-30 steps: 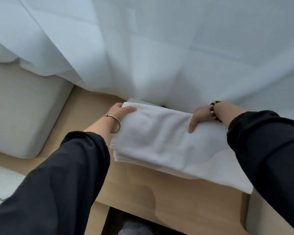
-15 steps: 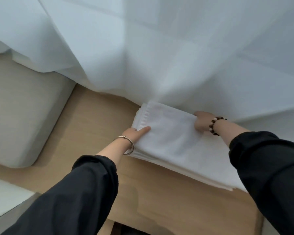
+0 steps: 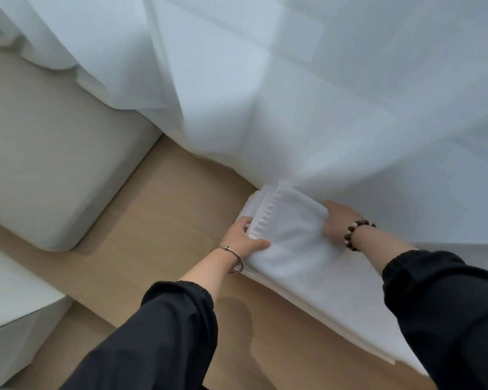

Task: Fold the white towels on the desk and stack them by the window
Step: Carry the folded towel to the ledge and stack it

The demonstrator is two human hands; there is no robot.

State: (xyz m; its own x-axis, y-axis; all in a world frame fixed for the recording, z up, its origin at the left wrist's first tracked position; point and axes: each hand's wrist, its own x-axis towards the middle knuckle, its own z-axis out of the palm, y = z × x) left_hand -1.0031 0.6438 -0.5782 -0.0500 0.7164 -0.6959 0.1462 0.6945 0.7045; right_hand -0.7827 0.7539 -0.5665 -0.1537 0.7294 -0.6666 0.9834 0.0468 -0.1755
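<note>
Surface: we see a pale wood desk (image 3: 166,220), matt, with a soft shadow of the left arm on its near part.
Far edge: a sheer white curtain (image 3: 293,94) hangs along it, and its hem drapes onto the wood and over the back of the towels.
Left of the desk: a beige cushion (image 3: 48,164) with a rounded corner butts against the desk's left edge.
Near-left corner: a white block (image 3: 12,305) stands there; we cannot tell what it is.
Towel stack (image 3: 335,311): folded white towels lie flat at the far edge, toward the far-right corner, running back under the curtain hem.
Top towel (image 3: 293,229): a folded white towel lies on the stack, with a ribbed band along its left edge.
Left hand (image 3: 244,237): it pinches the left edge of the top towel, thumb on top and fingers tucked beneath.
Right hand (image 3: 340,220): it curls onto the right edge of the top towel; the fingertips are hidden in the cloth.
Wrists: a thin metal bangle (image 3: 234,257) on the left, a bead bracelet (image 3: 352,235) on the right.
Sleeves (image 3: 166,333): black, gathered at the cuffs, on both arms.
</note>
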